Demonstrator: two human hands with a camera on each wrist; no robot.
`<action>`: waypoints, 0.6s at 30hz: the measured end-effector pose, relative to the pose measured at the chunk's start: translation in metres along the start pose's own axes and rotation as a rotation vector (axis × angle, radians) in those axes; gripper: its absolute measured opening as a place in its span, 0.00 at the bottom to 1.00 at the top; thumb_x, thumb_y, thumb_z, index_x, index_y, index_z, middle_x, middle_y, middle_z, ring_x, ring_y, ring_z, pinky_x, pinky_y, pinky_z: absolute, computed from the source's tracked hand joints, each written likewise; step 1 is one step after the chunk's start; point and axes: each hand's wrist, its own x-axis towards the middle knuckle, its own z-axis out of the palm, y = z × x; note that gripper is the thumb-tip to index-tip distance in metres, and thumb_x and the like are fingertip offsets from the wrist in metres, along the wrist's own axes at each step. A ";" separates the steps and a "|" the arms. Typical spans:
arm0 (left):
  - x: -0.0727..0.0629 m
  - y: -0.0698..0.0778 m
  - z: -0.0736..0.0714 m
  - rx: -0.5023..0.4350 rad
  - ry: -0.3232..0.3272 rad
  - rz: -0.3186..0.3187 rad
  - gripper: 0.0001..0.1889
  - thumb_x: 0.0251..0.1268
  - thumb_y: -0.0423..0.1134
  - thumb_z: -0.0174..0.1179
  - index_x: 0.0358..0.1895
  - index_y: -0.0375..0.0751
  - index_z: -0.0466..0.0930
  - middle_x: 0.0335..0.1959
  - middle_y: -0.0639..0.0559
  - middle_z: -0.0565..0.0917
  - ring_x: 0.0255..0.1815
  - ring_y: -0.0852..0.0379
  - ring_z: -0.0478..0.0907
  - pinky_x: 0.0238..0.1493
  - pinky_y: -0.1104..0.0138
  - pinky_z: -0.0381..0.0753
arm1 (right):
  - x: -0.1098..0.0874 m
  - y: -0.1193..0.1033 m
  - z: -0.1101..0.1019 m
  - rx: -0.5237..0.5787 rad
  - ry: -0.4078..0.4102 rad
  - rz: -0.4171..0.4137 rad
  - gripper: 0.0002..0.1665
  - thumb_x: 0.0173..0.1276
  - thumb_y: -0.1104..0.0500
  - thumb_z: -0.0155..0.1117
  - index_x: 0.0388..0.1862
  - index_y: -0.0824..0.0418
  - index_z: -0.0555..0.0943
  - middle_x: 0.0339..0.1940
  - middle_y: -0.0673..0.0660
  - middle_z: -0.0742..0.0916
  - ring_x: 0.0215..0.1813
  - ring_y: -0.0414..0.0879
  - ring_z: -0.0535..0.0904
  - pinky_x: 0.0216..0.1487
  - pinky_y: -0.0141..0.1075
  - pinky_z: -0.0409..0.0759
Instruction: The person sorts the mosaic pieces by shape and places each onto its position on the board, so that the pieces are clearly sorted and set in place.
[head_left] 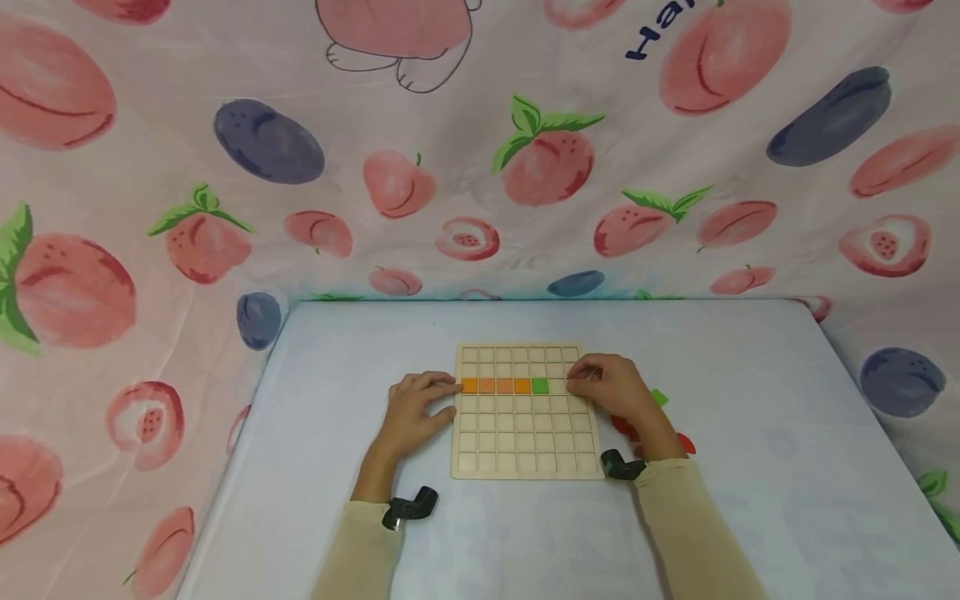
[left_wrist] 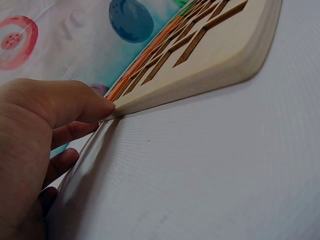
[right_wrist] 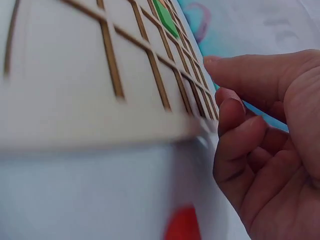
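A pale wooden grid board [head_left: 517, 442] lies on the table. One row of it holds orange tiles [head_left: 495, 386] from the left edge, then a green tile [head_left: 540, 386]. My left hand [head_left: 411, 417] rests at the board's left edge, fingers extended, with the thumb [left_wrist: 95, 107] at its side in the left wrist view. Over the right edge, in the same row as the tiles, is my right hand [head_left: 611, 387], its fingers curled and thumb close to the index finger [right_wrist: 227, 97]. Whether a tile sits between those fingertips I cannot tell.
Partly hidden under my right forearm lie red pieces [head_left: 624, 428] and a green piece [head_left: 659, 397], right of the board. The white table [head_left: 360, 333] ends at a fruit-printed cloth [head_left: 450, 192] behind. A black wrist strap [head_left: 408, 507] is on each arm.
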 end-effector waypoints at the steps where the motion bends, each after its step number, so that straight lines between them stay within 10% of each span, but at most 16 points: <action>1: 0.000 0.000 0.000 0.000 0.001 0.000 0.18 0.62 0.44 0.68 0.56 0.56 0.88 0.59 0.59 0.83 0.60 0.53 0.73 0.58 0.50 0.64 | -0.002 0.001 -0.003 0.000 0.004 0.008 0.06 0.65 0.54 0.73 0.40 0.52 0.88 0.33 0.51 0.86 0.32 0.46 0.77 0.35 0.38 0.75; 18: 0.000 0.002 -0.002 -0.006 -0.015 -0.017 0.18 0.63 0.44 0.68 0.57 0.57 0.87 0.60 0.59 0.83 0.60 0.53 0.74 0.60 0.51 0.64 | -0.031 0.036 -0.073 -0.183 0.009 0.131 0.12 0.69 0.52 0.70 0.47 0.56 0.88 0.39 0.55 0.87 0.45 0.51 0.78 0.42 0.38 0.78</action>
